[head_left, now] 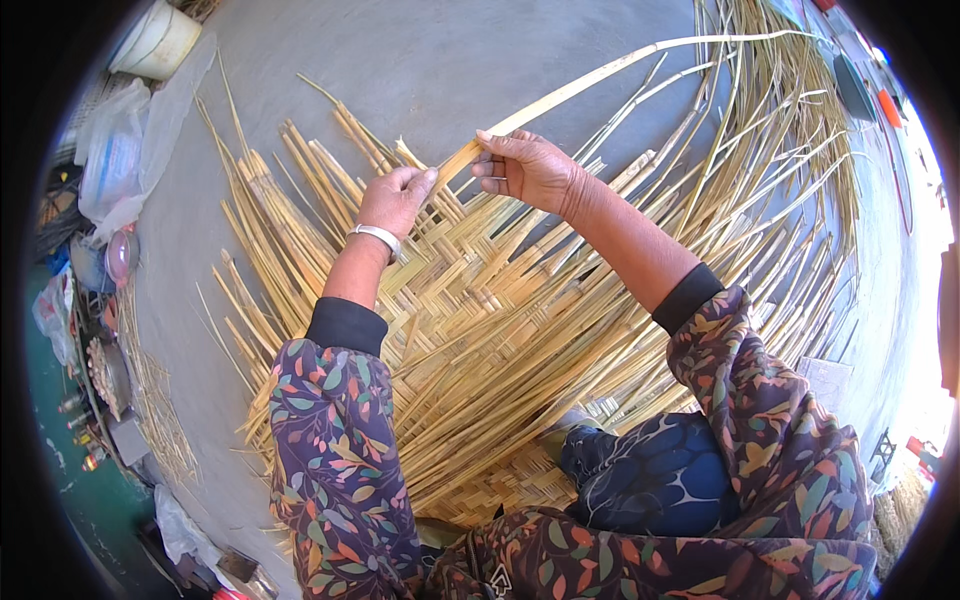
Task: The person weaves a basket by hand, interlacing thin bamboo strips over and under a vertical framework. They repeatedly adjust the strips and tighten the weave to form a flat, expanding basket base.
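A long pale reed strip (600, 75) runs between my hands and arcs off to the far right. Its near end is pinched between the thumb and fingers of my left hand (395, 203), which wears a white bracelet on the wrist. My right hand (527, 170) grips the same strip a little farther along, thumb on top. Both hands are above the far edge of a woven reed mat (450, 275) with a diagonal pattern. Loose strip ends fan out from the mat on the left and the right.
A big bundle of long reed strips (790, 120) lies at the far right. On the left are a white bucket (157, 40), plastic bags (115, 160) and assorted clutter. My bent knee in dark blue cloth (655, 475) rests over the mat's near right part. Grey floor (400, 60) surrounds the mat.
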